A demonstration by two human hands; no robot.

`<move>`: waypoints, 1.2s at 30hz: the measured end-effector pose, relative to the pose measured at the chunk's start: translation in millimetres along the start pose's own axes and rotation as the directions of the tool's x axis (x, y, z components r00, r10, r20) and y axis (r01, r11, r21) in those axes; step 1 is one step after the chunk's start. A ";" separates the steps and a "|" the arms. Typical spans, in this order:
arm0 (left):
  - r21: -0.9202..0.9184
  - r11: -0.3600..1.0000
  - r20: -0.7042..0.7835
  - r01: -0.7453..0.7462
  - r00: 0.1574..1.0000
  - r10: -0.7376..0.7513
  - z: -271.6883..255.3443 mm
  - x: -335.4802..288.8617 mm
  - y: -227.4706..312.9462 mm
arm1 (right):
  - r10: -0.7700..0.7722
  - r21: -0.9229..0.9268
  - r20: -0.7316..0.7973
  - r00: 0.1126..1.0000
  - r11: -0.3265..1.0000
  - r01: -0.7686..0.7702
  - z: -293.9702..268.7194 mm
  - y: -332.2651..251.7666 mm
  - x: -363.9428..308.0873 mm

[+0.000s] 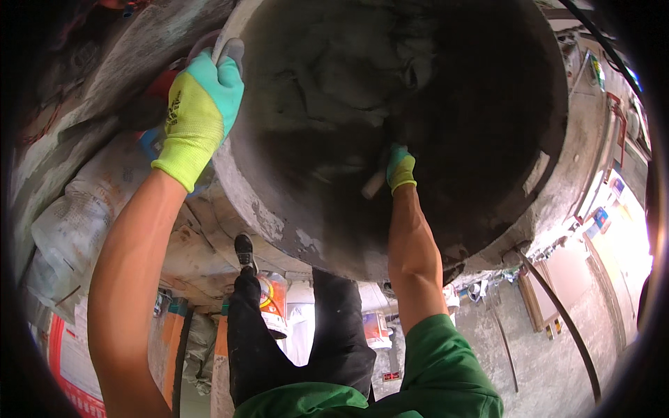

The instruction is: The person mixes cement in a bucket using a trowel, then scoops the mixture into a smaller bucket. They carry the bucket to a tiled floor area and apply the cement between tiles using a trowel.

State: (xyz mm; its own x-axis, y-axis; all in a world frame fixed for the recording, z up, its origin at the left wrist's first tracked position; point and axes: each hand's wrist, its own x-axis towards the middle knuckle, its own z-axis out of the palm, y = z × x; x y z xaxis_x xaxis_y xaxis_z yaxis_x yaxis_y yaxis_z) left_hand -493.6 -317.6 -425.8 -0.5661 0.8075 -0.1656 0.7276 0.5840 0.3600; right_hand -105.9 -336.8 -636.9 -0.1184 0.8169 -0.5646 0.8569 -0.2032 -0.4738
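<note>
A large round drum (254, 209) opens in front of me, its rim crusted with dried grey cement. Wet grey mortar (334, 76) lies heaped against its far inner side, partly in deep shadow. My left hand (205, 108), in a yellow-and-turquoise work glove, is closed over the drum's rim at the upper left. Down inside the drum, my right hand (401, 169), in a matching glove, is closed around a pale tool handle (374, 184) that sticks out toward the lower left. The tool's working end is lost in the dark, so its kind cannot be told.
Dusty plastic sacks (77, 216) lie to the left. Below the drum stand an orange-and-white bucket (274, 306) near my leg and another bucket (376, 329). A black hose (564, 317) curves down on the right, by some leaning boards (557, 282).
</note>
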 end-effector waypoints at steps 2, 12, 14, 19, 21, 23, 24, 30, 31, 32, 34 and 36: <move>-0.031 0.999 0.005 -0.009 1.000 0.010 -2.0 -0.4 0.3 | 0.599 0.930 0.196 0.776 0.138 -0.341 24.0 -18.8 21.0; -0.016 1.000 0.063 0.019 0.998 -0.018 -0.1 3.9 -6.1 | 0.184 0.937 0.328 0.926 -0.189 -0.294 -41.8 -66.7 40.1; -0.009 0.999 0.070 0.032 0.997 -0.032 -0.1 5.5 -5.6 | 0.162 0.947 0.300 0.940 -0.166 -0.273 -65.3 -80.3 32.3; 0.001 1.000 0.070 0.029 0.997 -0.029 -2.9 6.9 1.9 | 0.238 0.991 0.132 0.962 -0.036 -0.127 -121.0 -118.5 -10.9; 0.011 1.000 0.091 0.016 0.996 -0.017 -4.3 5.6 3.9 | 0.266 0.992 0.044 0.963 0.100 -0.073 -142.3 -134.1 -45.0; 0.024 0.999 0.108 0.021 0.994 -0.024 -3.6 6.6 5.4 | 0.327 0.984 0.006 0.945 0.165 -0.063 -161.5 -149.7 -85.4; 0.053 0.999 0.098 -0.001 0.995 -0.005 -3.9 6.9 5.1 | 0.319 0.981 -0.006 0.948 0.183 -0.056 -170.3 -156.4 -109.6; -0.091 0.989 0.226 -0.114 0.965 0.132 -20.3 3.7 -7.4 | 0.456 0.901 -0.109 0.883 0.421 -0.106 -234.3 -182.2 -282.1; -0.174 0.976 0.223 -0.134 0.959 0.172 -29.0 -3.8 -15.0 | 0.490 0.861 -0.177 0.854 0.497 -0.107 -243.7 -184.0 -308.5; -0.236 0.960 0.217 -0.149 0.955 0.201 -38.2 -13.0 -23.8 | 0.538 0.837 -0.218 0.814 0.532 -0.127 -252.0 -184.1 -333.7; -0.556 0.779 0.463 0.289 0.886 0.002 -61.5 -40.2 -48.7 | 0.516 0.823 -0.235 0.824 0.556 -0.113 -270.2 -179.5 -390.6; -0.593 0.752 0.518 0.288 0.851 0.083 -85.2 -72.8 -86.0 | 0.553 0.722 -0.358 0.752 0.674 -0.152 -265.7 -164.0 -433.9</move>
State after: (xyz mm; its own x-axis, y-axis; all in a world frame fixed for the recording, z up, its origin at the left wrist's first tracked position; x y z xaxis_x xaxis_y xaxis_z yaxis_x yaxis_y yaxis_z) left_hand -548.0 -433.7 -366.4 -0.2212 0.7789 -0.5869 0.1549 0.6222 0.7674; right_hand -61.7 -514.6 -134.6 0.5649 0.6952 -0.4445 0.2335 -0.6513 -0.7220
